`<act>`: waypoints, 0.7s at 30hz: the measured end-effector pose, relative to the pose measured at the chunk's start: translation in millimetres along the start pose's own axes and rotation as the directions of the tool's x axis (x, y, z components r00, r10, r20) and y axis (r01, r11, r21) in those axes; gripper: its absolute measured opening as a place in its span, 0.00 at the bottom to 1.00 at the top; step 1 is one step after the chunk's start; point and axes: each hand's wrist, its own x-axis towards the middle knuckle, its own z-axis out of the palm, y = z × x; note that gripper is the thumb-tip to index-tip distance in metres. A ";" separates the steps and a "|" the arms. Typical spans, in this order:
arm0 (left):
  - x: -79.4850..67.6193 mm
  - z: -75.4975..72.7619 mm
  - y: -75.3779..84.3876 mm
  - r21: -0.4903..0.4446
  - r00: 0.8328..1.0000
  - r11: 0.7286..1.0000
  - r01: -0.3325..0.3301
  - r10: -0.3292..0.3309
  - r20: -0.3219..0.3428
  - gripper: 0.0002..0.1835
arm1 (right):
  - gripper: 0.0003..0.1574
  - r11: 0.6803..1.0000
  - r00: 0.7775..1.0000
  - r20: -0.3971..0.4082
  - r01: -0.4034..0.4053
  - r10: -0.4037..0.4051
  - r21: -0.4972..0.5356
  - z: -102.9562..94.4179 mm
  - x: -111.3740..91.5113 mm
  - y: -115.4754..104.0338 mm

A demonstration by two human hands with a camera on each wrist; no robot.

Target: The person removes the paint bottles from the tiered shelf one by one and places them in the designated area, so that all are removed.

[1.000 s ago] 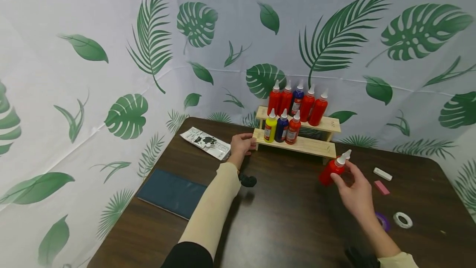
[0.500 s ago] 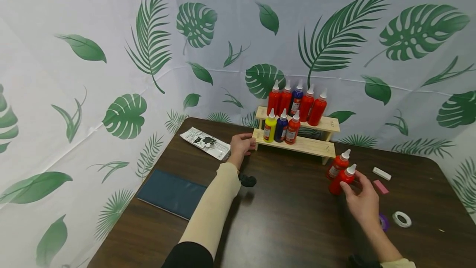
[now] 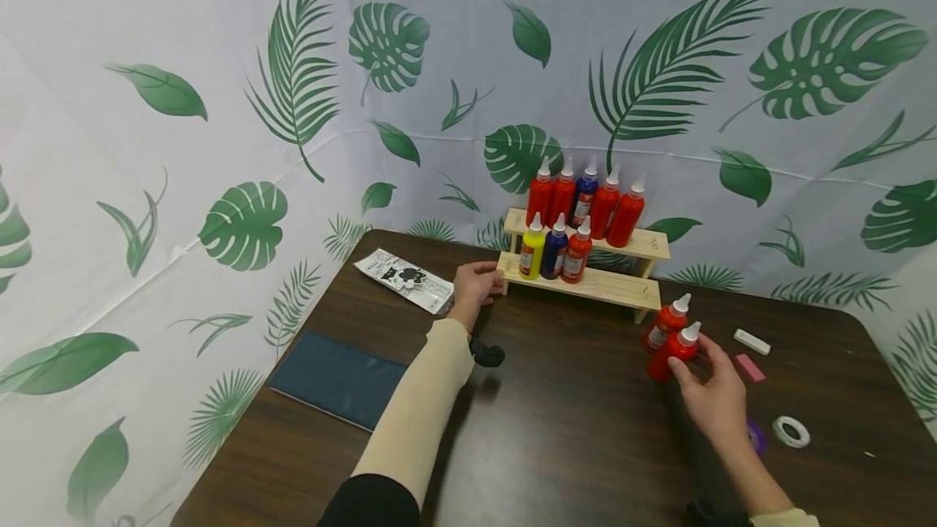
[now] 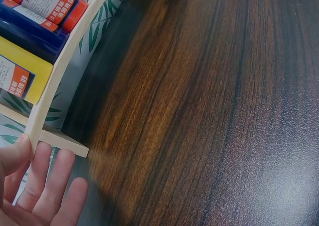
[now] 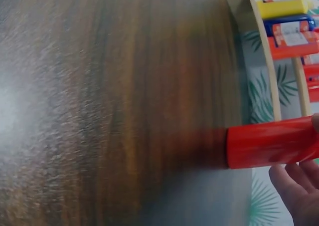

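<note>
A two-tier wooden rack (image 3: 622, 287) stands near the back of the table. Its upper tier bears several red paint bottles (image 3: 625, 219) and a dark blue one (image 3: 583, 200). On the lower tier are a yellow bottle (image 3: 531, 254), a blue bottle (image 3: 553, 255) and a red bottle (image 3: 576, 257). My left hand (image 3: 474, 293) pinches the rack's left end between thumb and fingers. Right of the rack, my right hand (image 3: 717, 397) grips a red paint bottle (image 3: 670, 361), white nozzle up. Just behind it stands another red bottle (image 3: 662, 325).
At the table's left lie a dark blue folder (image 3: 340, 381) and a flat printed packet (image 3: 406, 279). On the right are a white bar (image 3: 751, 341), a pink block (image 3: 750, 368), a white tape roll (image 3: 791, 432) and a purple one (image 3: 757, 437). A leaf-printed cloth (image 3: 439, 104) hangs behind.
My right hand has shifted the red bottle slightly right and nearer to me, uncovering the other red bottle behind it. Over the last half second it stays put. My left hand has kept its place.
</note>
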 end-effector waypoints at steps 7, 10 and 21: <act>2.8 1.6 -2.0 0.006 1.000 1.000 0.003 -0.003 -0.003 0.13 | 0.35 0.998 0.995 -0.095 -0.005 0.011 0.058 -7.7 1.0 -13.6; 2.8 1.9 -1.8 0.006 1.000 1.000 0.006 -0.006 0.003 0.13 | 0.33 0.997 0.978 -0.198 0.076 -0.072 0.012 -12.6 3.9 -25.9; 1.6 1.3 0.0 0.009 1.000 1.000 0.014 -0.014 -0.002 0.14 | 0.32 0.927 0.912 -0.180 0.345 -0.368 -0.148 -9.6 40.4 -97.1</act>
